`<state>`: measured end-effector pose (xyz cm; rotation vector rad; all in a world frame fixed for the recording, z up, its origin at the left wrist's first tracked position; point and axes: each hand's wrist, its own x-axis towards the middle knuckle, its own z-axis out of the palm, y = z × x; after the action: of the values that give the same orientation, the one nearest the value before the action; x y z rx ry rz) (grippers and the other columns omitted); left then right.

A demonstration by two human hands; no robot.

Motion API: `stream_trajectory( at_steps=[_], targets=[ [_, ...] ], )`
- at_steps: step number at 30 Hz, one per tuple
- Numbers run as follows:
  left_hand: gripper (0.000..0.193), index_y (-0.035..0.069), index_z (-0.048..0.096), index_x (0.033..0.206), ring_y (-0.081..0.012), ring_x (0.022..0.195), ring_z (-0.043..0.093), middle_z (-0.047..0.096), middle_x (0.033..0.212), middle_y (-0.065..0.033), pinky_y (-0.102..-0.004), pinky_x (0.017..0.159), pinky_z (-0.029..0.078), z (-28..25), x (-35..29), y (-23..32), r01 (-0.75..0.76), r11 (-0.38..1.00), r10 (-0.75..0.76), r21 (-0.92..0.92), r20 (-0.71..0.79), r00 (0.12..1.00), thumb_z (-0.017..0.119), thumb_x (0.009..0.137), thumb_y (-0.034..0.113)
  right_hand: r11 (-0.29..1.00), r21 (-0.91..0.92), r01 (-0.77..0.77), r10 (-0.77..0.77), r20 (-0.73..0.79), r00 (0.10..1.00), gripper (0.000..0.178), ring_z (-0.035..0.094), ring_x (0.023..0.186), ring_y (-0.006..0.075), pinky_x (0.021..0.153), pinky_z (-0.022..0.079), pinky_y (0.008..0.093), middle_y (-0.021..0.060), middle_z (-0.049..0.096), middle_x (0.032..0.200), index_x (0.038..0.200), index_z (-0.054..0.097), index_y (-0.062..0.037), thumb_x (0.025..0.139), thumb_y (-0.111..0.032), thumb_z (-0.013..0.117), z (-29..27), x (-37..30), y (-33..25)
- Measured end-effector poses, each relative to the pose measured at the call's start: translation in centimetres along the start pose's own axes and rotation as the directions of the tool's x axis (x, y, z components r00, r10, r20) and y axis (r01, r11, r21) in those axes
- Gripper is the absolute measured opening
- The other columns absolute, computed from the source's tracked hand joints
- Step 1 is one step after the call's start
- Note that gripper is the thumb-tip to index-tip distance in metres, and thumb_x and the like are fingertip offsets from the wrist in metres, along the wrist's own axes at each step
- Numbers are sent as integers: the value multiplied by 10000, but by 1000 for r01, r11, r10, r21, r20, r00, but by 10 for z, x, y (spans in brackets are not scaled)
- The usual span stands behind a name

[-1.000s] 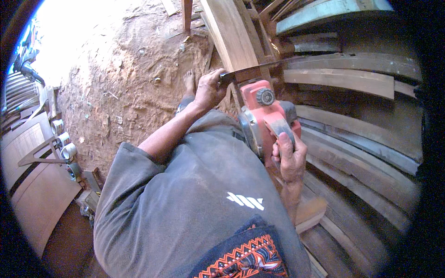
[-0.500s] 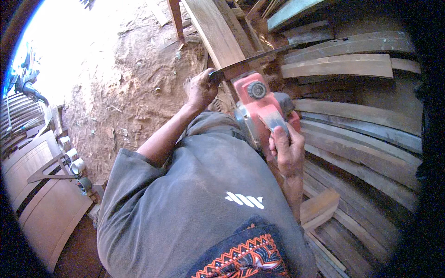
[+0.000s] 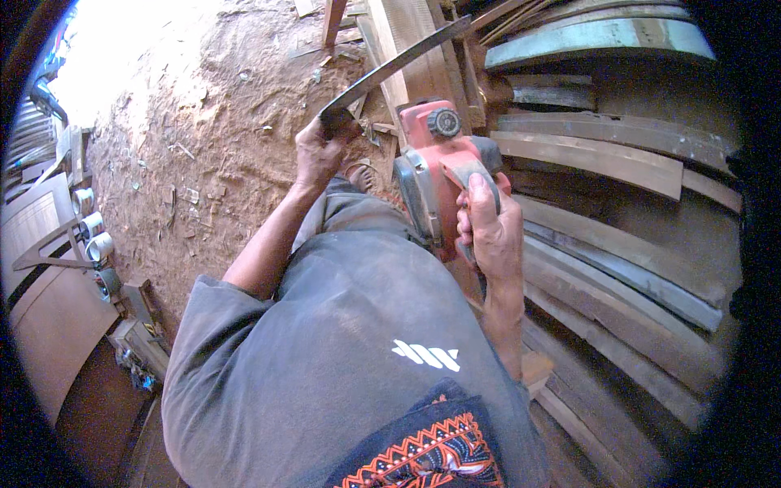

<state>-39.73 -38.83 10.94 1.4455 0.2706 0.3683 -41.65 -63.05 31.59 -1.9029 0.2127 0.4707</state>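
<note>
My right hand (image 3: 495, 224) is closed round the handle of a red electric hand planer (image 3: 435, 175). Its round black knob faces up. The planer sits over a long wooden plank (image 3: 411, 41) that runs away from me; whether its sole touches the wood is hidden. In my left hand (image 3: 319, 154) is one end of a long, dark, flat strip (image 3: 399, 65), shaped like a blade. It slants up and to the right, above the plank and beyond the planer. I cannot make out its exact kind.
Stacked boards (image 3: 602, 154) fill the right side, with a pale turquoise board (image 3: 602, 41) farther back. Shavings and scraps cover the dirt floor (image 3: 187, 163). At the left are several cans (image 3: 99, 246) and curved wooden panels (image 3: 73, 317). A bare foot (image 3: 360, 176) shows near the planer.
My left hand has drawn the strip left and away from the planer, and tilted it more steeply. The planer and my right hand have shifted slightly left in the picture, as the view has moved.
</note>
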Motion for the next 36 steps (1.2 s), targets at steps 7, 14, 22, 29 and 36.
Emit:
stream_trajectory(
  at_steps=[7, 14, 22, 29, 36],
  targets=[
    [95, 6, 716, 1009, -124, 846, 697, 752, 917, -33, -293, 797, 562, -24, -29, -29, 52, 998, -48, 34, -116, 992, 738, 921, 33, 996, 90, -19, 21, -24, 999, 507, 465, 492, 38, 432, 349, 228, -51, 521, 608, 843, 613, -70, 1014, -545, 576, 11, 19, 44],
    [117, 26, 720, 1031, -114, 861, 675, 745, 930, -23, -293, 812, 541, -48, -57, -82, 140, 989, -127, 42, -226, 966, 748, 920, 45, 997, 34, 63, -62, -37, 997, 557, 510, 495, 58, 439, 395, 243, -39, 538, 603, 817, 610, -62, 1003, -585, 563, 14, 50, 90],
    [84, 12, 681, 997, -132, 826, 677, 719, 874, -35, -302, 763, 545, -83, -21, -85, 95, 993, -74, 66, -279, 958, 719, 945, 66, 973, 82, 214, -216, 17, 976, 549, 458, 509, 49, 452, 374, 230, -34, 505, 650, 957, 625, -35, 1007, -577, 558, 41, 120, 59],
    [254, 11, 679, 1077, -197, 830, 721, 764, 925, -120, -355, 787, 559, -74, 222, -64, -131, 934, 137, 334, 6, 991, 669, 968, 241, 985, 160, 62, -56, -46, 997, 443, 464, 491, 47, 431, 375, 225, -39, 504, 610, 856, 574, -91, 1035, -496, 561, 27, 126, 30],
    [391, 93, 681, 1233, -195, 953, 717, 765, 1054, -101, -365, 888, 548, -14, 476, -84, -208, 852, 116, 480, 214, 970, 751, 900, 286, 982, 189, -27, 58, -164, 985, 426, 469, 518, 47, 453, 369, 229, -32, 519, 618, 876, 569, -70, 1030, -467, 584, 33, 144, -19]
  ],
)
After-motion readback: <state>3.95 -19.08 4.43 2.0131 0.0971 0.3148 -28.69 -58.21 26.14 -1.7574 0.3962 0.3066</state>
